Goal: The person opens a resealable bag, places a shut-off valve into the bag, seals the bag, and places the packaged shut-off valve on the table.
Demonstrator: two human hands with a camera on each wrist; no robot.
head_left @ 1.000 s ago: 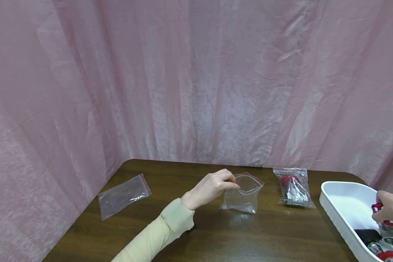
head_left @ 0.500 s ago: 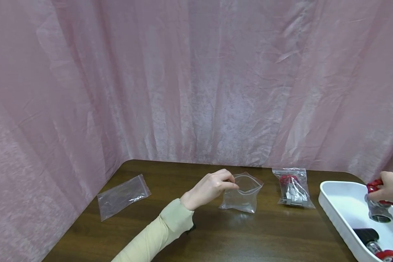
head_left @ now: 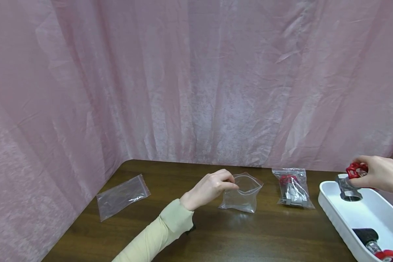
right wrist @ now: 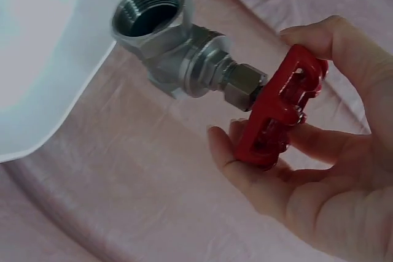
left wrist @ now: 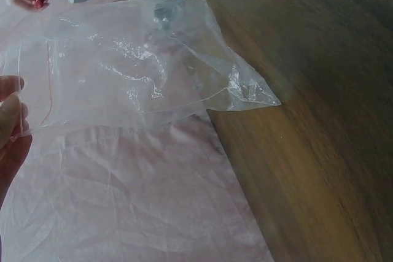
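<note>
Between thumb and fingers my left hand (head_left: 212, 187) pinches the rim of a clear zip-lock bag (head_left: 240, 199), which stands on the table with its mouth parted. The left wrist view shows the same bag (left wrist: 116, 72) with nothing inside. My right hand (head_left: 378, 174) grips a gate valve by its red handwheel (right wrist: 279, 111). The valve's silver metal body (right wrist: 184, 59), with a threaded opening, hangs over the far left end of the white tray (head_left: 338, 222).
A second valve with a red handle and black end (head_left: 374, 243) lies in the tray. A bagged red-and-silver valve (head_left: 293, 189) lies left of the tray. A flat clear bag (head_left: 124, 196) lies at the table's left. Pink curtain (head_left: 196, 80) hangs behind.
My right hand has lifted the gate valve out of the tray's near part and carried it left and away, toward the tray's far end. The left hand and its bag stay put.
</note>
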